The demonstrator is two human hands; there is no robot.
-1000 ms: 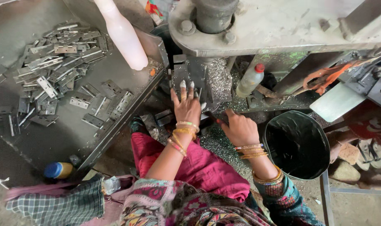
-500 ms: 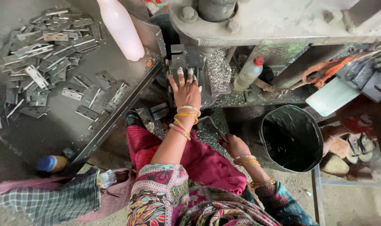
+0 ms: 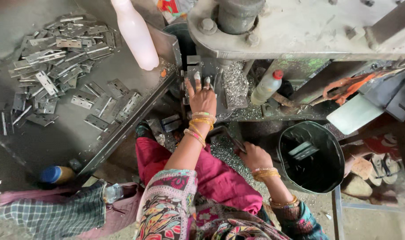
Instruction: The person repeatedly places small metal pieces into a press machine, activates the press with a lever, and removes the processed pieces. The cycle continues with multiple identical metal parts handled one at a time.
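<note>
- Partly hidden, your left hand (image 3: pixel 201 94) lies flat at 12 o'clock, fingers stretched onto the press die block (image 3: pixel 198 71); whether a part sits beneath, you cannot tell.
- Your right hand (image 3: pixel 254 156) is closed round a dark metal lever handle (image 3: pixel 227 135) at 4 o'clock.
- Flat grey hinges (image 3: pixel 56 71), too many to count, litter the steel tray (image 3: pixel 42 146) at 10 o'clock.
- One pink bottle (image 3: pixel 136 33), one black bucket (image 3: pixel 313 155).

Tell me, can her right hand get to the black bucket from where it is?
Probably yes. The right hand grips a dark lever just beside the black bucket, and nothing stands between them, though it would have to let go first.
</note>
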